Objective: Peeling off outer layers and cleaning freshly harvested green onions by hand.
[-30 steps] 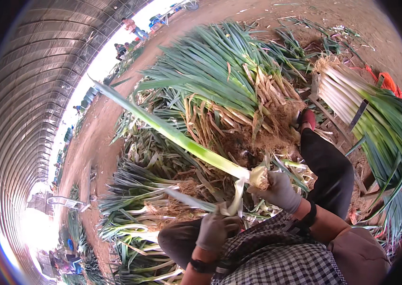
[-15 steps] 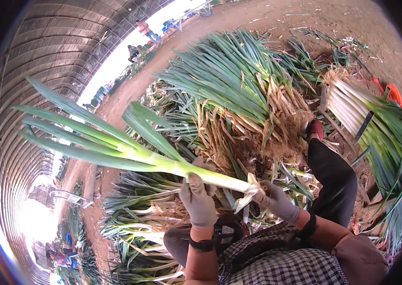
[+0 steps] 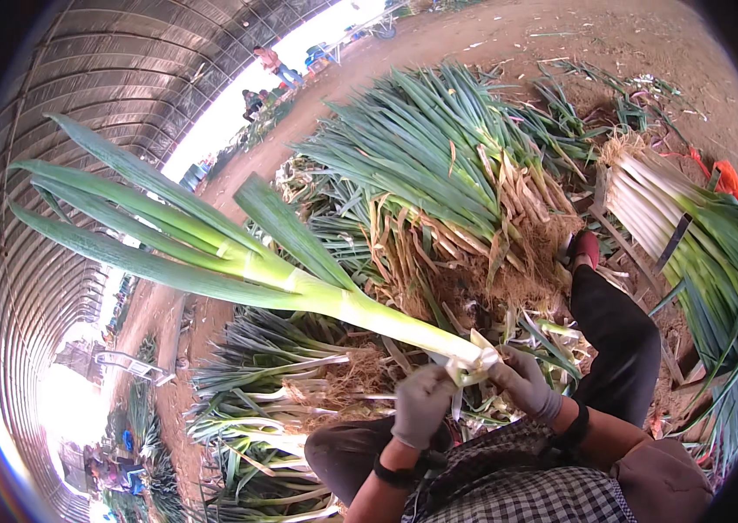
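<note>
Both hands gloved, meeting at the root end of one large leek (image 3: 299,288). The leek lies across the view, white shank at centre, green leaves fanning out to the upper left, held up above the ground. Left hand (image 3: 421,403) curled, fingers pressed together just under the base of the shank; right hand (image 3: 521,383) pinches the pale loose skin (image 3: 473,359) at that same end. Directly beyond the hands: big heap of unpeeled leeks (image 3: 447,174), roots and brown earth toward the person, crowding the space ahead. Below the held leek, more leeks and trimmings (image 3: 273,401) litter the ground on the left. To the right, past the person's dark trouser leg (image 3: 613,340), a bundle of cleaned white leeks (image 3: 656,209), well apart. Bare earth floor (image 3: 561,35) beyond; arched tunnel roof (image 3: 64,105) at left.
</note>
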The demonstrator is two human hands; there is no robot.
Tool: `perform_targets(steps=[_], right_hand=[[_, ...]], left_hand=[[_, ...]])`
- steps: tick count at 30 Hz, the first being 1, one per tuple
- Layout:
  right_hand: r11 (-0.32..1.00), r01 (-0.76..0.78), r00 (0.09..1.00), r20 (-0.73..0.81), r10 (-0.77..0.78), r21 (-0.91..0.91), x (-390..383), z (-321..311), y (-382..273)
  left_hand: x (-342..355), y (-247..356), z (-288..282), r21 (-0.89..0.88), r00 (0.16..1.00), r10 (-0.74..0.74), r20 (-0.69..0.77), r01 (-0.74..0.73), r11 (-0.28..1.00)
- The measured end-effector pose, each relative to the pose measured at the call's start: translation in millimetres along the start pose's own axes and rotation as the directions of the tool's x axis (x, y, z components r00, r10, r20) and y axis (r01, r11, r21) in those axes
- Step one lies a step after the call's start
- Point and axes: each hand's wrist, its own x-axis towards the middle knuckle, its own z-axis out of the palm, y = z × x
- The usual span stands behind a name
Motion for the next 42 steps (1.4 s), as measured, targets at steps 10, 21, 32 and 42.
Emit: perform_targets(steps=[10, 21, 32, 42], right_hand=[[0.998, 0.03, 0.998, 0.056, -0.027, -0.057, -2.2, 1.9, -1.1], [0.963, 0.155, 0.987, -0.018, -0.163, -0.22, -19.8, 31.5, 25.0], [0.558, 0.439, 0.888, 0.244, -0.39, -0.705, 15.3, 44.0, -35.9], [0.721, 0.239, 0.615, 0.676, 0.406, -0.651, 61.2, 132.9, -44.0]], left_hand=[[14.3, 20.0, -68.3, 0.115, 0.9, 0.1, -0.424, -0.056, 0.992], [7.2, 47.5, -86.3, -0.164, 0.817, 0.155, -0.555, -0.29, 0.943], [14.4, 16.8, -137.2, -0.915, 0.952, 0.066, -0.298, -0.304, 0.265], [-14.8, -15.2, -145.7, -0.961, 0.961, 0.045, -0.272, -0.269, -0.07]])
